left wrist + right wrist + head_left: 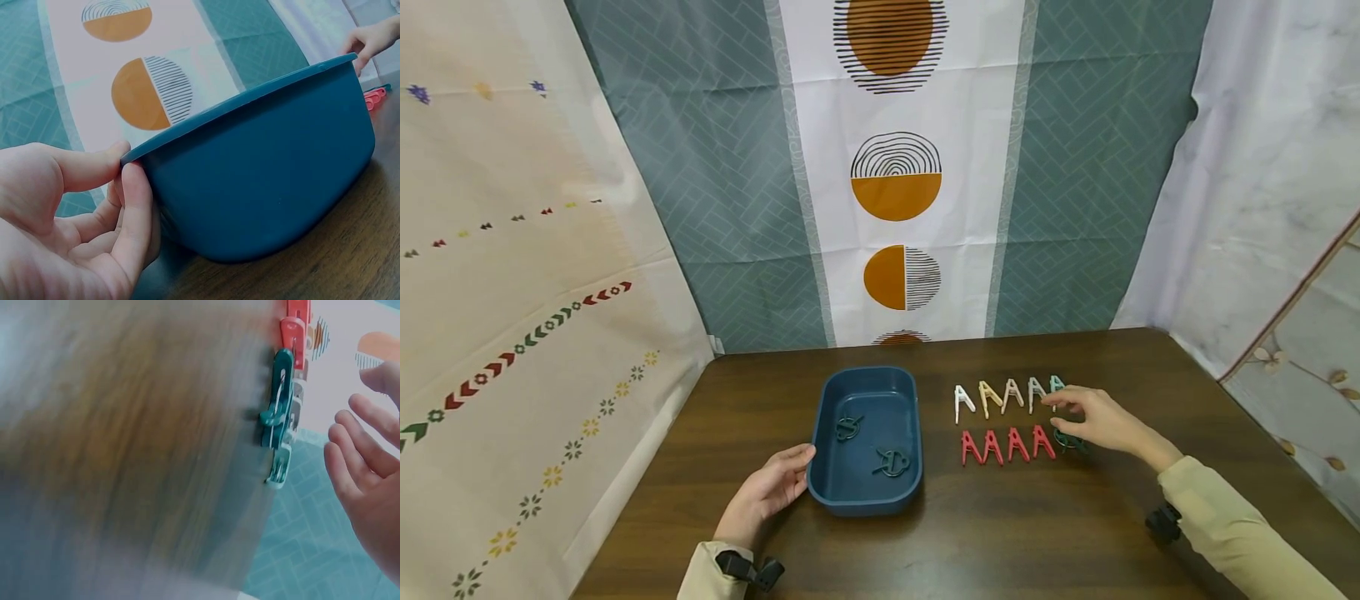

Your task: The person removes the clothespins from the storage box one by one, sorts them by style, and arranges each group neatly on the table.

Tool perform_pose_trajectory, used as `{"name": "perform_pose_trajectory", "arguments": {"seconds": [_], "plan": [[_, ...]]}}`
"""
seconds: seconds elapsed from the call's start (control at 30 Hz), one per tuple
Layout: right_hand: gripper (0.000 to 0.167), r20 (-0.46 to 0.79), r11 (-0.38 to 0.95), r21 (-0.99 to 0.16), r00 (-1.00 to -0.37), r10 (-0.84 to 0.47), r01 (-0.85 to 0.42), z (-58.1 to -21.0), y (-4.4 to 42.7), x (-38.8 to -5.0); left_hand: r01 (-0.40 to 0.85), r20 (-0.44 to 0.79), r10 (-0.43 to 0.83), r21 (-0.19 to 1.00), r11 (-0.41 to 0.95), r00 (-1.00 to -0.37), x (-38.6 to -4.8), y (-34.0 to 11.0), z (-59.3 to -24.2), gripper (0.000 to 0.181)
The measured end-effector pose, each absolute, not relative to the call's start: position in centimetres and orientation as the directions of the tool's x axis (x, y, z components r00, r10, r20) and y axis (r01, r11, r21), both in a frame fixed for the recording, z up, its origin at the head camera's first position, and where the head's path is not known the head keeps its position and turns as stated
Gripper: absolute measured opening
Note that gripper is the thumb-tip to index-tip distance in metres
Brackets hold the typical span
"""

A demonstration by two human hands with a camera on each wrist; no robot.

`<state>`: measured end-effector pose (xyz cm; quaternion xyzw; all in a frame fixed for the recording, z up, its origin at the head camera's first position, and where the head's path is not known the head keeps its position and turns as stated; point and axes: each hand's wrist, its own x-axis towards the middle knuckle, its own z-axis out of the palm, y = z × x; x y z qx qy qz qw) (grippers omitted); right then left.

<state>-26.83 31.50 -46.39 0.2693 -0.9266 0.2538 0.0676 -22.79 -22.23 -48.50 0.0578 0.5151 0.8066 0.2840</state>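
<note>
My left hand [765, 490] pinches the left rim of a deep blue plastic tub [863, 507] between thumb and fingers, close up in the left wrist view. Two dark green clips with a ring-shaped middle, one at the back [848, 427] and one nearer [892, 463], lie inside the tub. On the right, my right hand [1103, 419] hovers with parted, slightly bent fingers and nothing between them. Below its fingers a third dark green clip [1071, 442] is partly covered in the head view; the right wrist view shows the hand apart from this clip [285, 365].
Several red clothespins [991, 447] stand in a row left of the green clip. Behind them runs a second row: white [963, 402], yellow [988, 398], pale and teal clothespins [1057, 384]. The brown wooden table [992, 542] ends at hanging cloths on three sides.
</note>
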Motion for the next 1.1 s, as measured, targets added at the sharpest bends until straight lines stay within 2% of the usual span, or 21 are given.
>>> {"name": "perform_pose_trajectory", "arguments": {"seconds": [0.6,1.1], "plan": [[0.033,0.303,0.589,-0.612,-0.845,-0.442,-0.527,-45.8,28.4,-27.2,-0.413,-0.223,0.502,0.857,-0.308,-0.836,-23.0,-22.1,-48.6,0.021],[0.031,0.318,0.524,-0.644,-0.818,-0.479,-0.557,-45.7,25.4,-27.9,-0.418,-0.236,0.488,0.855,-0.306,-0.84,-23.1,-22.1,-48.7,0.019]]}}
